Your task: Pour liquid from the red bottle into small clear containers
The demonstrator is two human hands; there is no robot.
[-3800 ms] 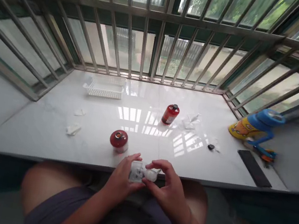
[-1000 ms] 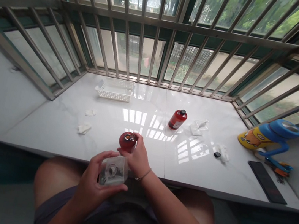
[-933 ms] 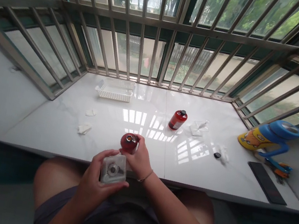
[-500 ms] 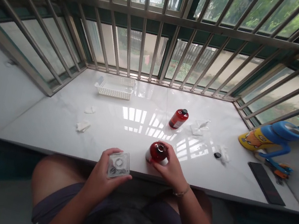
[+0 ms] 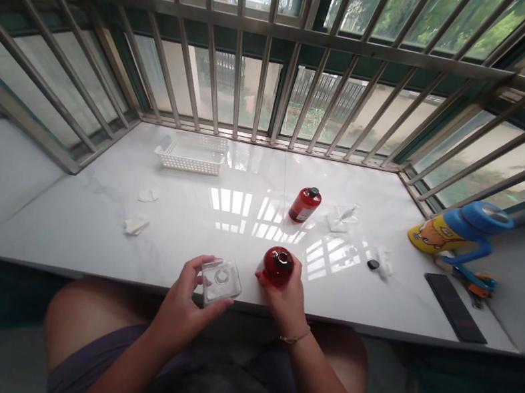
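My left hand (image 5: 191, 296) grips a clear square glass bottle (image 5: 221, 282) by its sides, just over the table's front edge. A round opening shows on the bottle's upper face. Fingers of my right hand (image 5: 286, 299) wrap around a red bottle (image 5: 277, 265) with an uncapped dark neck. This red bottle is by the front edge, to the right of the glass one; its base is hard to make out. Farther back stands a second red bottle (image 5: 305, 205) with a black cap and a pale label.
A white plastic basket (image 5: 192, 162) sits near the window bars. Crumpled tissue (image 5: 136, 226) lies at left. To the right are a small clear item (image 5: 340, 218), a black cap (image 5: 373, 265), a blue-and-yellow flask (image 5: 455, 227), and a black phone-like slab (image 5: 456, 308).
The glass bottle has tilted and moved slightly right and up in my left hand. My right hand has shifted its hold lower around the red bottle. The view has turned slightly right.
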